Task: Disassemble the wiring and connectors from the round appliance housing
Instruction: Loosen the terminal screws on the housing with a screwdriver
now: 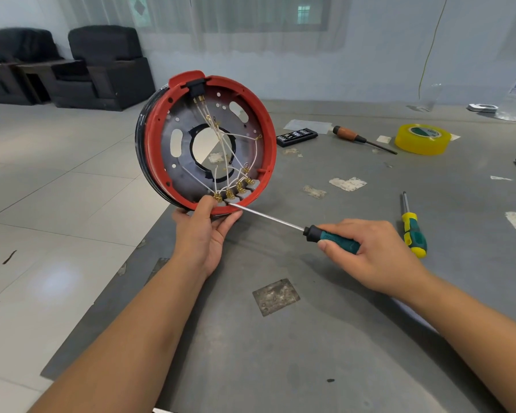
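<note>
Grey table [310,338]: left hand [204,234] grips tilted housing [268,129], exposing connectors [236,189]; right hand [370,248] clasps screwdriver [280,223], tip prying there.

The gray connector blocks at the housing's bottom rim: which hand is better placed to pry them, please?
Right hand: it grips the screwdriver, tip at the blocks. Left hand holds the housing.

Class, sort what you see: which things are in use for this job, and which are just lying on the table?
In use:
round red-rimmed housing
white wires
brass connectors
teal-handled screwdriver
left hand
right hand

Lying about:
yellow tape roll
brown-handled screwdriver
yellow-green screwdriver
black bit case
</note>
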